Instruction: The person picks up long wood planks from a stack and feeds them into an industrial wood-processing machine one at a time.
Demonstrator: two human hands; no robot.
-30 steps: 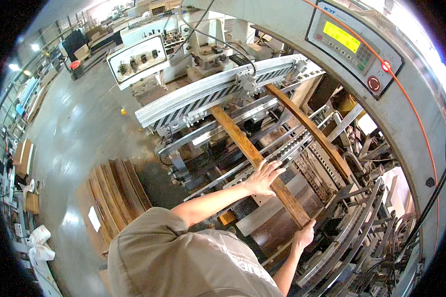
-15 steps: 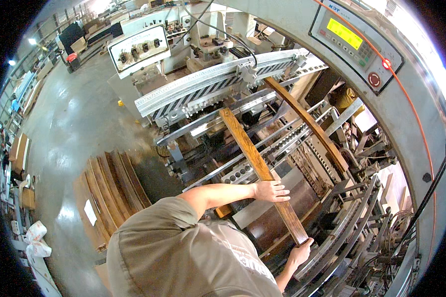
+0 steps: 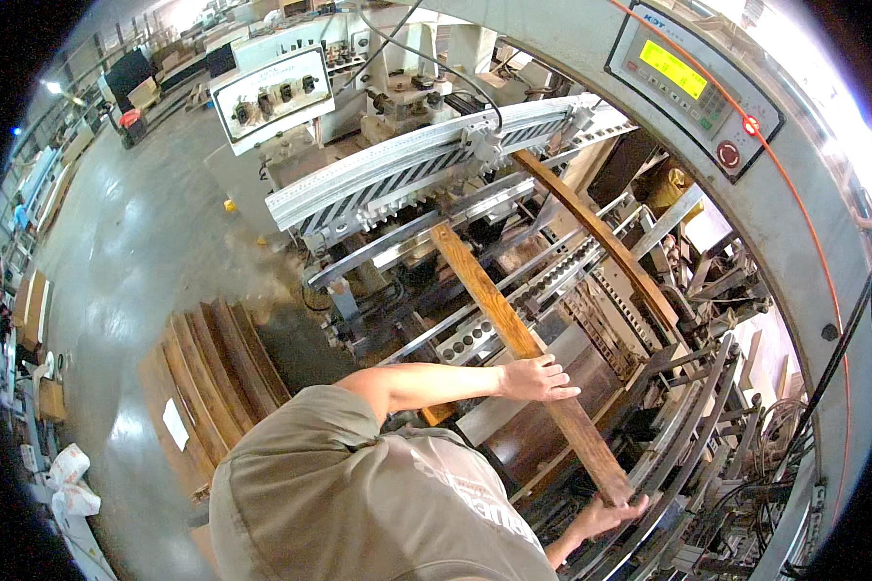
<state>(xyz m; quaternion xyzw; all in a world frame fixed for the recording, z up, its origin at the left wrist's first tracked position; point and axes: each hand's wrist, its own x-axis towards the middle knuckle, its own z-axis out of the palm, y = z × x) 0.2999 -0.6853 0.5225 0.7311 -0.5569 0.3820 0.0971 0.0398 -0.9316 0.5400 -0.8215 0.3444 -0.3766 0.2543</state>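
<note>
A long brown wooden board [image 3: 494,300] with visible grain slants across the machine's rails in front of me. Over its near half lies my left hand [image 3: 538,379], fingers wrapped across the top face and edge. My right hand [image 3: 603,519] supports the board's near end, with fingertips showing past its right side; part of the palm is hidden. Its far end rests by the metal rail [image 3: 388,242] under a striped beam [image 3: 397,169]. A second wooden board [image 3: 601,232] lies farther right on the machine, roughly parallel and untouched.
A control panel [image 3: 693,87] with a lit yellow screen and a red stop button is on the frame at upper right. A knob box [image 3: 273,94] stands upper left. Stacked curved-looking brown panels [image 3: 203,373] lie left of me. An orange cable [image 3: 814,232] runs down the right.
The held board has slid slightly toward me and to the right, both hands moving with it. My right hand's fingers have spread at the near end. The second board stays put.
</note>
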